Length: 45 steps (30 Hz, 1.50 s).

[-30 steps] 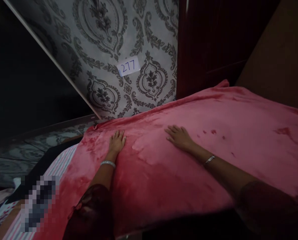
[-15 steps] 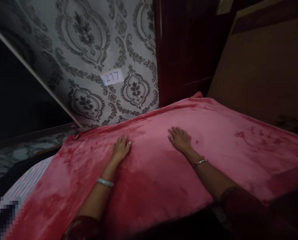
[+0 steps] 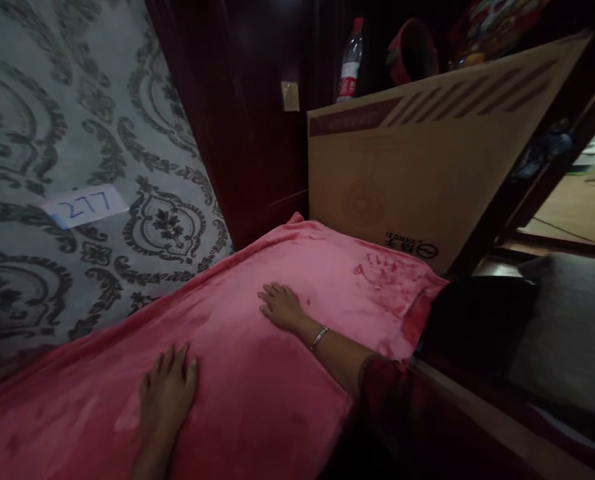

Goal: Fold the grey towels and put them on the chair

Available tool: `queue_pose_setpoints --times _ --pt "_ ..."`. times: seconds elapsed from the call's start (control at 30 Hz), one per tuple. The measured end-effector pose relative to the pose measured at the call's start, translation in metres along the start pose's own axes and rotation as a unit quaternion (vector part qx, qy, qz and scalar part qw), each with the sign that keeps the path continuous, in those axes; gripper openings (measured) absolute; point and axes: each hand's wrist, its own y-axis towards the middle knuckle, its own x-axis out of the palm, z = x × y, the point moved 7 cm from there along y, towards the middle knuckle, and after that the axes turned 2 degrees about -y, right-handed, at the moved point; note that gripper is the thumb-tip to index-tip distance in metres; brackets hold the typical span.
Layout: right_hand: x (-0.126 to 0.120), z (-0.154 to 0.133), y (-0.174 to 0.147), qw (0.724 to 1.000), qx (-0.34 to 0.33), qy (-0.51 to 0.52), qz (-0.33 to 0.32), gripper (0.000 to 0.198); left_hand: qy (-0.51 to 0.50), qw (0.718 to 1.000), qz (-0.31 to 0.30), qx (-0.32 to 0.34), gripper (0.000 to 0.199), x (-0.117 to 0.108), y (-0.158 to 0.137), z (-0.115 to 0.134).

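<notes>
A pink plush blanket [image 3: 247, 373] lies spread out under both my hands, its pile showing lighter and darker patches. My left hand [image 3: 167, 387] rests flat on it at the lower left, fingers apart and pointing away from me. Farther off and to the right, my right hand [image 3: 281, 307] presses palm down on a paler part of the blanket, fingers spread, a thin bangle on the wrist. Neither hand holds anything.
Patterned wallpaper [image 3: 97, 133] with a paper label [image 3: 87, 205] reading 277 borders the blanket's far left edge. A large cardboard box [image 3: 407, 167] stands beyond it, with a red-capped bottle [image 3: 350, 63] behind. A grey padded surface [image 3: 572, 327] is at the right.
My view has swung right, bringing the whole box, the bottle and the floor at the right into sight. Both hands stay flat on the blanket.
</notes>
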Motion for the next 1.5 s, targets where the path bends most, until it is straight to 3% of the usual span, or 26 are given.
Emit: queue_pose_setpoints --times 0.13,0.3,0.47,0.6,0.83,1.03,1.5 --pt "0.000 0.051 0.004 0.999 0.031 -0.013 -0.040 0.051 -0.001 1.000 -0.015 -0.006 0.058 -0.005 -0.001 0.002" --pt "-0.019 0.158 -0.012 0.984 0.164 -0.044 -0.046 0.053 -0.013 1.000 -0.017 -0.007 0.057 -0.010 0.000 0.003" --pt "-0.055 0.254 -0.043 0.958 0.278 -0.066 -0.010 0.043 -0.025 1.000 -0.015 -0.008 0.058 -0.005 0.002 0.000" --pt "-0.072 0.301 -0.056 0.935 0.346 -0.062 0.039 0.040 -0.030 0.999 0.011 0.001 0.058 0.001 0.003 -0.005" --pt "-0.072 0.330 -0.048 0.922 0.364 -0.031 0.126 0.055 -0.059 0.996 0.072 0.006 0.061 0.010 0.005 -0.012" --pt "-0.071 0.344 -0.034 0.918 0.360 0.003 0.167 0.061 -0.080 0.994 0.078 0.011 0.073 0.015 0.005 -0.018" --pt "-0.060 0.358 -0.021 0.898 0.422 0.008 0.122 0.051 -0.126 0.985 0.115 0.006 0.073 0.038 0.006 -0.038"
